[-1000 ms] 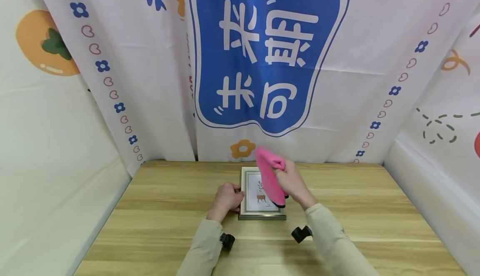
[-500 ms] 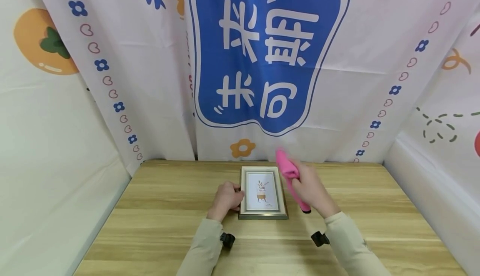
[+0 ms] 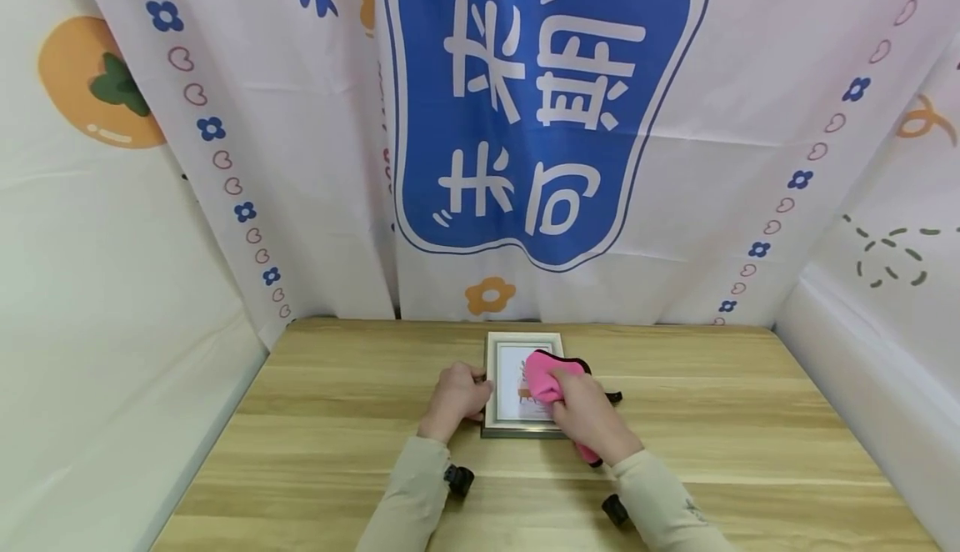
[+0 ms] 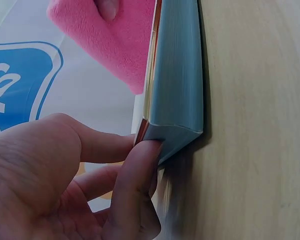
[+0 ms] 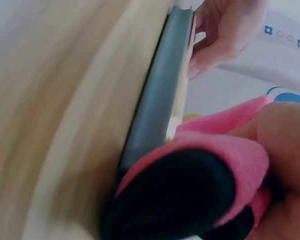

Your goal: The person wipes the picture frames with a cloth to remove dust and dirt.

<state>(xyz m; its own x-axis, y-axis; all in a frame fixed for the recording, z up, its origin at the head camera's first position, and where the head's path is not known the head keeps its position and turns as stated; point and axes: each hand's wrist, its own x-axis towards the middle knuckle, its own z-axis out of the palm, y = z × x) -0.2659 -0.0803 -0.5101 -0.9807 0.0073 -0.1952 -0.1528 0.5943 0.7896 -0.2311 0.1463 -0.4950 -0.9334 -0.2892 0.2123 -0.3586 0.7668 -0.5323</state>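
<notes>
One pale wood-grain desk (image 3: 750, 419) carries one rectangular, silver-rimmed picture frame (image 3: 512, 385). Over the frame is one soft pink cloth (image 3: 543, 377) with black edging. There are two bare hands at the frame, one left hand (image 3: 452, 399) and one right hand (image 3: 588, 414), two beige sleeves (image 3: 408, 485) and two small black wrist devices (image 3: 459, 480). Behind the frame, one blue printed panel (image 3: 525, 135) shows four large white characters (image 3: 474, 39), with one orange flower print (image 3: 480, 300) beneath.
</notes>
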